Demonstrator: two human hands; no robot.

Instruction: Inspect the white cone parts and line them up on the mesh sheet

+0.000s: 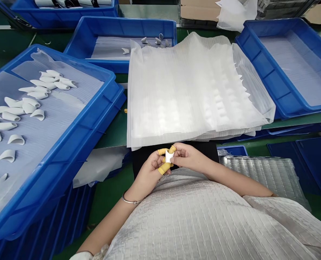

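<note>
A small white curved piece (169, 156) is pinched between both hands, close to my body. My left hand (151, 168), with yellow finger cots on several fingers, grips it from the left and below. My right hand (189, 157) holds its right edge, a yellow cot on one fingertip. Beyond the hands lies a stack of white translucent sheets (176, 94), with rows of small shapes showing faintly through. At the left, a blue tray (76, 144) holds several similar white pointed, tube-like pieces (38, 90) on a pale liner.
A blue tray (106, 21) at the back holds a few more pieces. Another lined blue tray (287, 97) stands at the right. Below it sits a clear plastic compartment tray (265, 169). A loose translucent sheet (98, 164) hangs under the table edge at left.
</note>
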